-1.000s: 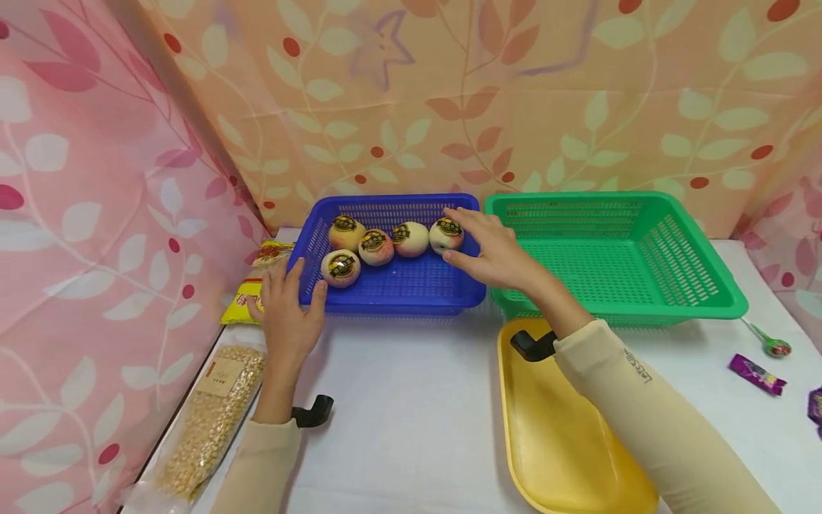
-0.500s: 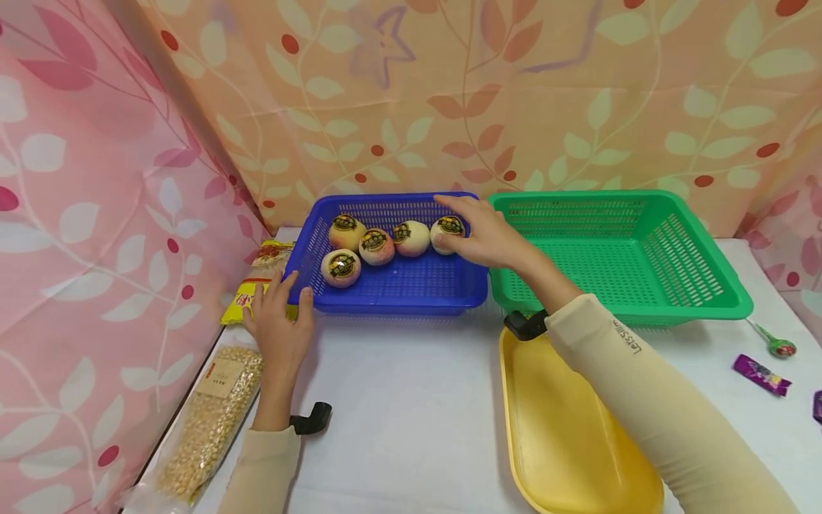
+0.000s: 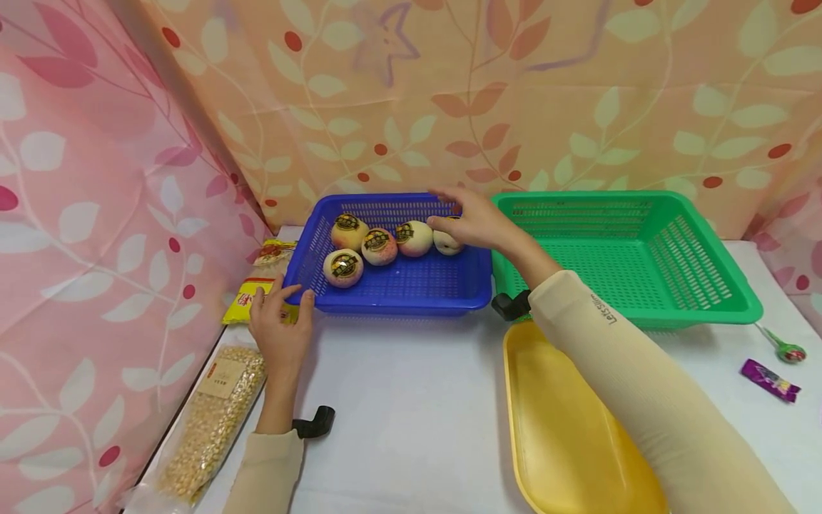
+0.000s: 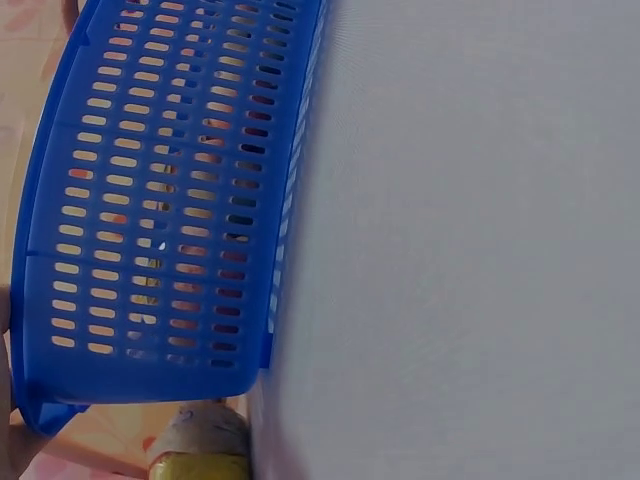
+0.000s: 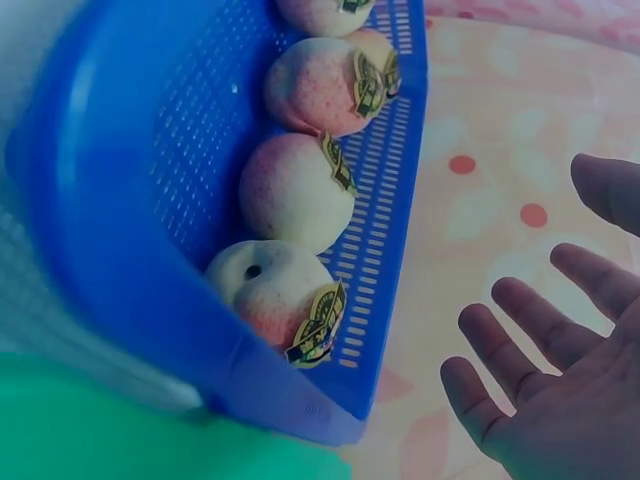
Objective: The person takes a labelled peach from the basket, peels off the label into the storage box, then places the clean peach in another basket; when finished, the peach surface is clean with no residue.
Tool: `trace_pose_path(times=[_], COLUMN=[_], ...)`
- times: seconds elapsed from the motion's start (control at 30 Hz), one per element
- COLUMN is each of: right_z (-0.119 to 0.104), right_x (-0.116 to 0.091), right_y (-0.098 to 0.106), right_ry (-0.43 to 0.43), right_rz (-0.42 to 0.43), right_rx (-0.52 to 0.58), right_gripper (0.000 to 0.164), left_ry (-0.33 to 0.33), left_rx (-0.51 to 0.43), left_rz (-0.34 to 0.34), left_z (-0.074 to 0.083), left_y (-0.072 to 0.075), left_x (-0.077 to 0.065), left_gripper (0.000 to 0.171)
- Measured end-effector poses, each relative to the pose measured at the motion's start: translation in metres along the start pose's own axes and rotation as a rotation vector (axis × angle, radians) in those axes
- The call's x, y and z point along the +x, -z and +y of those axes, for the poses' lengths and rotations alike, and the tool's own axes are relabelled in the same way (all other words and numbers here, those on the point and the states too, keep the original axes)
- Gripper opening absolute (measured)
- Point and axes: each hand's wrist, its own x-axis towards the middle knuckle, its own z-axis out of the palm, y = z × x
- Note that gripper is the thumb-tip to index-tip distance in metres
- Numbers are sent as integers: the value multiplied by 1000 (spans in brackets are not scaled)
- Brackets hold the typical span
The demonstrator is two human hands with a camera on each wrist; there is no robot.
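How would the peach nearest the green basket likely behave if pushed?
The peach would probably roll, being rounded, though the next peach and the blue basket should stop it soon. Its blushed skin suggests ripe fruit that may bruise if squeezed.

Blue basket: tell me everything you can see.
The blue basket is rectangular and plastic-looking, with slotted walls, a perforated floor and a solid rim. It stands upright on the white surface, left of the green basket, with five labelled peaches inside. The left hand is at its near left corner, contact unclear; the right hand hangs above its right end.
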Motion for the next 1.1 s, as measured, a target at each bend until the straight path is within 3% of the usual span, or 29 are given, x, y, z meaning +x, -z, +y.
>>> trace_pose_path(times=[0.37, 0.67, 1.1], right_z=[4, 12, 28], right_x=[35, 56, 67], right_y=[-12, -20, -29], right_ry=[15, 7, 9], right_rz=[-21, -43, -137], right_rx=[24, 46, -17], right_gripper=[59, 58, 57], left_ry=[18, -46, -23], left_rx=[-22, -55, -82], left_rz=[13, 34, -11], left_z=[-2, -8, -10], left_y=[-2, -5, -5], left_x=[2, 7, 9], left_gripper=[27, 22, 23])
